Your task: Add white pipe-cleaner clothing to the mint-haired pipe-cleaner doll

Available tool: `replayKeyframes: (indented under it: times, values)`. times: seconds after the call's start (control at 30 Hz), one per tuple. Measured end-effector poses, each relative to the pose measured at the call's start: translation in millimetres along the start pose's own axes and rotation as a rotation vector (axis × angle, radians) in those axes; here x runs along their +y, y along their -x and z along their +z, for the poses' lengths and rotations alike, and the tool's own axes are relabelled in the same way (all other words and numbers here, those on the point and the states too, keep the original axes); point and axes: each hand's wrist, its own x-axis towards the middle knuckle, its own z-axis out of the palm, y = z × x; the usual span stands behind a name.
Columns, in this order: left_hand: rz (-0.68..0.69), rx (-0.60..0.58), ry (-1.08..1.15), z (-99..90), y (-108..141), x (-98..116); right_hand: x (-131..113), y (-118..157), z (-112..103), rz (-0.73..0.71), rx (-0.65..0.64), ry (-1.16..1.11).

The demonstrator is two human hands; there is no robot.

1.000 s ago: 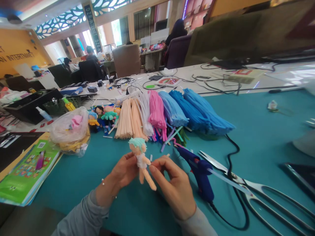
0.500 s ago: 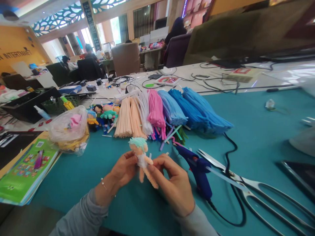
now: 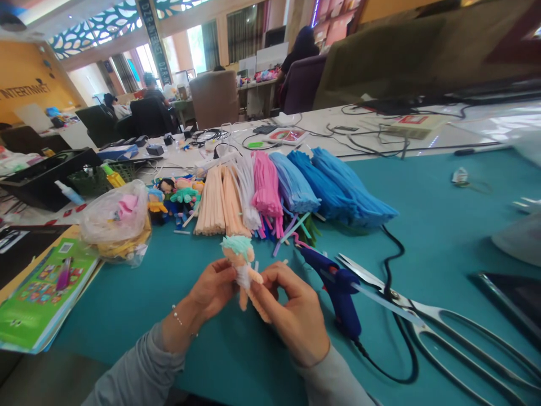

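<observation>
Between my hands, above the teal mat [image 3: 139,316], is a small fuzzy doll [image 3: 242,273] made of pipe cleaners, with mint-green hair, peach limbs and a white body. It stands roughly upright. My left hand [image 3: 215,287] grips its body from the left side. From the right, my right hand [image 3: 293,316] pinches it near an arm and the white body, fingers curled; part of a leg is hidden behind the thumb. A blue glue gun [image 3: 336,282] with a clear glue stick lies right of my right hand. Large scissors [image 3: 406,310] lie beside it, blades partly apart.
Pipe cleaner bundles in peach [image 3: 211,203], white, pink [image 3: 266,186] and blue [image 3: 350,192] lie beyond my hands. Several finished dolls [image 3: 181,194] and a plastic bag [image 3: 114,220] are to their left. A green booklet [image 3: 46,293] lies far left. The glue gun's black cord [image 3: 406,361] loops around the scissors.
My right hand has shifted slightly inward along the doll, its thumb now covering more of the leg. The view has moved slightly; both hands keep hold of the doll.
</observation>
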Motion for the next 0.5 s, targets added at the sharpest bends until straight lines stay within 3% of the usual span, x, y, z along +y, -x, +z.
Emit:
replayKeyframes:
  times: [0.5]
  values:
    - [-0.026, 0.020, 0.020, 0.3, 0.2, 0.5, 2.6, 0.9, 1.4, 0.033, 0.013, -0.007]
